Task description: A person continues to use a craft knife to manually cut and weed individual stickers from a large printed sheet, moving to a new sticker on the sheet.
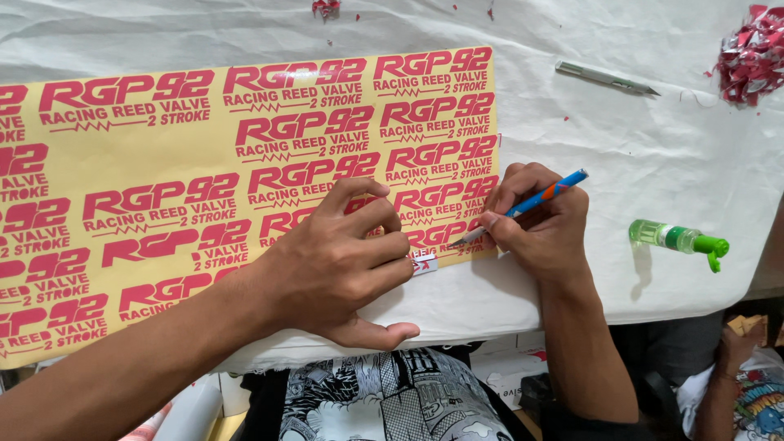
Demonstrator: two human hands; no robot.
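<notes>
A yellow sticker sheet point(163, 163) with rows of red lettering lies on the white table cover point(621, 163). My left hand point(343, 261) rests on the sheet's lower right part, fingers curled, pinching a small peeled strip point(425, 264) at the sheet's edge. My right hand point(543, 220) grips a blue and orange craft knife point(531, 202) like a pen. Its tip touches the sheet's bottom right corner, close to my left fingertips.
A small green and clear bottle point(678, 239) lies on its side to the right. A grey cutter point(604, 77) lies at the back right. A pile of red scraps point(751, 57) sits in the far right corner. Another person's arm point(735, 359) shows at lower right.
</notes>
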